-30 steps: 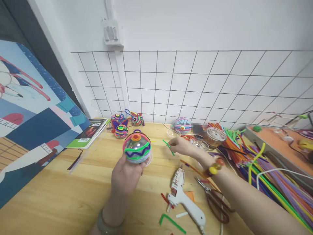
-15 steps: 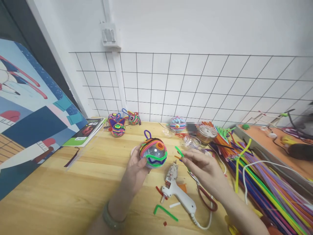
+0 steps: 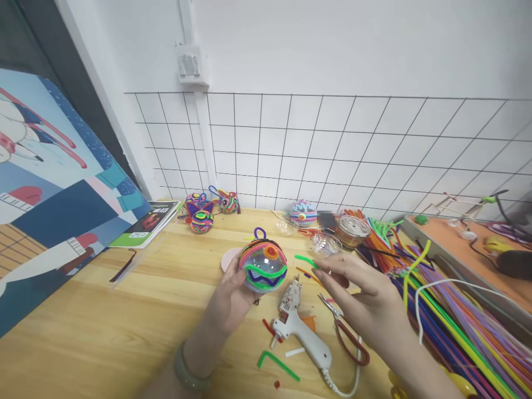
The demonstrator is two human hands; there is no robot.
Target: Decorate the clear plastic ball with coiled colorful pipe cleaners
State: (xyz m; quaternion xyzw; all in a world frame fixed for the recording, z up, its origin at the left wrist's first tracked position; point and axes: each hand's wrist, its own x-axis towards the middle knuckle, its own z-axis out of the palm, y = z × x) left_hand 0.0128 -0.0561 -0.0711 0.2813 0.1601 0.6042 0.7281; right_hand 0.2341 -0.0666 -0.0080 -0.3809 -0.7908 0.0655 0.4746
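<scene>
My left hand (image 3: 230, 302) grips a clear plastic ball (image 3: 264, 267) from its left side and below. Bands of coloured pipe cleaner cover the ball's top, an orange coil sits near the upper right, and green and blue wavy strips cross its lower front. A purple loop rises from its top. In my right hand (image 3: 353, 288), thumb and fingers pinch a short green pipe cleaner piece (image 3: 305, 259), apart from the ball on its right. Below and between the hands lies a white hot glue gun (image 3: 305, 330). Scissors with dark red handles (image 3: 351, 341) rest under my right hand.
Bundles of coloured pipe cleaners (image 3: 465, 332) fill the right side beside an orange tray (image 3: 457, 249). Finished-looking decorated balls (image 3: 202, 220) stand at the back left, another ball (image 3: 303, 213) at the back. A bent green piece (image 3: 278, 366) lies in front. A picture board (image 3: 62, 221) leans at left.
The ball has turned slightly, showing its wavy front more squarely. The green piece in my right hand now lies flatter, and the right hand has shifted slightly right. The view has shifted a little.
</scene>
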